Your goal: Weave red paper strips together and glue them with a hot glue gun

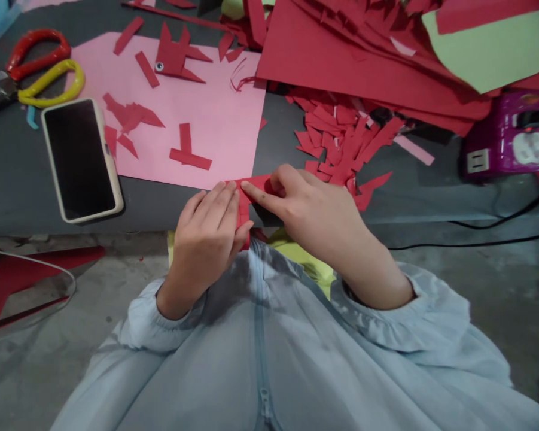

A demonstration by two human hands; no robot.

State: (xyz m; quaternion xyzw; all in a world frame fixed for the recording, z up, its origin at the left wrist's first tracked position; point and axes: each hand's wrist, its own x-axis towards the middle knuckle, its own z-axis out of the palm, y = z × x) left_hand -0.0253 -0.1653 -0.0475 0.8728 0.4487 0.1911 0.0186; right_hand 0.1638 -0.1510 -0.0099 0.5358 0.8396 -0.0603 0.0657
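At the table's near edge, both hands are on a folded piece of red paper [243, 216]. My left hand [210, 230] lies over its left part, fingers together and thumb along the lower end, holding it down. Part of the paper hangs past the edge. My right hand [311, 206] presses the upper part with an outstretched index finger; its other fingers curl in around the paper's right end, which they partly hide. Just beyond lies a pink sheet [224, 120] bearing a red paper fish shape [173, 57] with a stuck-on eye and two crossed red strips [189, 157].
A phone [83, 161] and scissors [40, 66] with red and yellow handles lie at left. Red scraps [336, 134] are heaped beyond my right hand, below large red sheets [341, 60]. A purple device [506, 140] with cables stands at right. A red stool [22, 275] is lower left.
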